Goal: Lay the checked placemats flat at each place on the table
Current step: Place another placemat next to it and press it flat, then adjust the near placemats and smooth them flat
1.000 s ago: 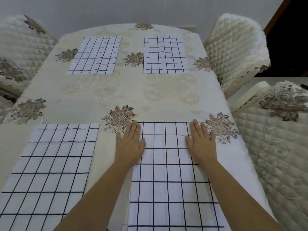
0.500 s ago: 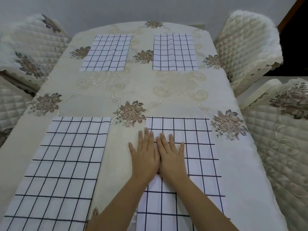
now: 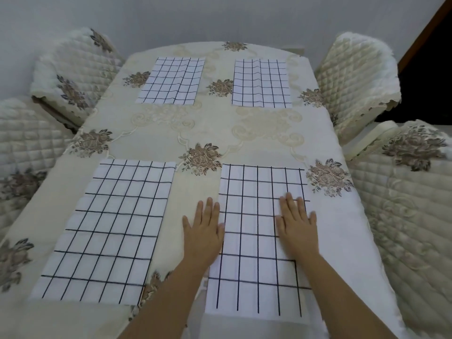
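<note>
The left hand and right hand, together mid-mat a moment ago, now press flat at the left and right edges of the near right white, black-checked cloth placemat, fingers straight, grasping nothing. With the near left mat, far left mat and far right mat flat too, the task looks nearly finished.

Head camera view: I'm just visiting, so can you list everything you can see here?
White cloth placemats with dark checks: four; that one near left, others near right, far left, far right.
Cream tablecloth with brown embroidered flowers: one, covering the table.
Cream quilted chair covers: four; two left, second at; two right.
Grey wall: one, behind the table.
Left hand: flat, at the near right placemat's left edge.
Right hand: flat, on that placemat's right side.
</note>
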A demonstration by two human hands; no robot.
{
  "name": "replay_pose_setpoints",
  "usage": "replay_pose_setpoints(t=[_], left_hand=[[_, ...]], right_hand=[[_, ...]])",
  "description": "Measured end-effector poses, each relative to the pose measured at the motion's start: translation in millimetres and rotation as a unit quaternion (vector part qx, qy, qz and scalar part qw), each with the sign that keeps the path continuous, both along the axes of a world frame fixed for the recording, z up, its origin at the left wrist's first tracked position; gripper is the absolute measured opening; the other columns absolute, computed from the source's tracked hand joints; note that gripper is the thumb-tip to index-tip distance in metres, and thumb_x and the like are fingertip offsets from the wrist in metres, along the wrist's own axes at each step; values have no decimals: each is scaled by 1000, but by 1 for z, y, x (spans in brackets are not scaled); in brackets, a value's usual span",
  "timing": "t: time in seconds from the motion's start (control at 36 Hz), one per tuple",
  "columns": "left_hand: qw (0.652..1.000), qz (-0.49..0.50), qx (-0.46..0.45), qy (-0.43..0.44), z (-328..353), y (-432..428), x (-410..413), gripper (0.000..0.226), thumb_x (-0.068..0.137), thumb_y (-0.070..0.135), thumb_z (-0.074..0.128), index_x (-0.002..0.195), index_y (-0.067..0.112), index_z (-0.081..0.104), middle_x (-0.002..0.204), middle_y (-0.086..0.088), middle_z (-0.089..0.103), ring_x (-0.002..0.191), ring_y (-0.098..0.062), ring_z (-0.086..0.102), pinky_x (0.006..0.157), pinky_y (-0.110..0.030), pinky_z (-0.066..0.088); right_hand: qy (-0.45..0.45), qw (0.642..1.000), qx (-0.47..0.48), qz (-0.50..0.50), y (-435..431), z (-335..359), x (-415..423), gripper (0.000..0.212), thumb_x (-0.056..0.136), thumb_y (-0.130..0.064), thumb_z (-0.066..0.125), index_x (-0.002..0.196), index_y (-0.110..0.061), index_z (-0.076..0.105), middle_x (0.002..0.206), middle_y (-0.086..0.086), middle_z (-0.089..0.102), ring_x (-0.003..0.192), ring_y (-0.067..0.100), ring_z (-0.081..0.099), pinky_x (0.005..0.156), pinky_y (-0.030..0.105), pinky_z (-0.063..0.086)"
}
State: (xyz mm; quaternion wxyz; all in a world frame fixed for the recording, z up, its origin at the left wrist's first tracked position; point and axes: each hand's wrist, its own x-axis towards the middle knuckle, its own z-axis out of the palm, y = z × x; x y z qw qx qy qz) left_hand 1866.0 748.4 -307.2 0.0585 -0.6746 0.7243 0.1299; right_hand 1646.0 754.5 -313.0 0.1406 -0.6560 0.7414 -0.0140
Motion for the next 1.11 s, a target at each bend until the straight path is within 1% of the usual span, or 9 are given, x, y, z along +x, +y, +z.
replay_pose_setpoints(t=[0.11,0.17,0.25,0.33,0.47,0.69,0.86,0.94,1.11], left_hand=[[999,13,41,1,12,11,-9,56,99,40,8,147,16,-11,155,-6,-18,144,-27,-13,114,-52,2],[1000,4,24,13,19,18,-15,56,100,38,15,149,14,-1,157,-6,-8,145,-29,-5,113,-54,7],[998,-39,-43,24,21,36,-26,52,92,32,25,135,12,47,146,-6,39,134,-30,38,97,-58,38],[997,-65,-41,21,18,61,-36,51,85,31,30,123,16,61,134,-4,55,124,-26,51,88,-55,46],[998,-53,-26,32,-6,99,-25,53,87,34,31,131,15,52,140,-6,48,132,-25,38,91,-57,43],[997,-37,-53,50,-10,107,9,55,89,34,29,136,13,46,143,-8,43,130,-30,43,93,-61,39],[994,-8,-37,104,-7,124,26,67,87,41,14,144,11,28,152,-2,25,140,-21,26,112,-49,15],[979,55,-2,196,5,130,30,67,87,43,8,148,14,11,157,1,8,145,-12,4,115,-32,-4],[858,216,57,464,56,147,49,37,97,11,41,134,13,43,137,-4,47,120,-17,47,91,-24,38]], right_hand=[[20,999,38,-2,4,10,-1,56,99,-38,14,149,-20,-3,158,-2,-8,146,23,-6,113,54,5],[15,999,29,-7,11,17,6,56,101,-33,21,150,-17,-2,158,1,-7,145,26,-7,113,56,3],[-1,1000,6,9,36,19,30,56,100,-31,21,150,-15,1,158,3,-6,146,27,-5,113,56,3],[-47,998,-20,27,72,14,60,65,90,-40,11,147,-12,23,156,6,16,144,32,15,110,59,16],[-36,998,-25,50,117,-7,63,54,94,-40,24,142,-17,34,150,0,34,139,21,19,107,49,16],[-16,1000,-25,-1,126,-6,15,70,84,-55,5,148,-28,8,151,-15,-8,143,12,-7,114,52,4],[-95,994,-9,-49,124,8,13,59,94,-48,23,148,-27,17,157,-12,0,145,11,-6,114,49,-6],[-320,932,-12,-169,120,33,14,39,98,-33,39,134,-18,47,153,-6,25,145,13,8,115,46,-8],[-493,817,-122,-273,152,96,41,21,96,-7,41,105,-9,61,101,6,65,95,19,61,94,26,45]])
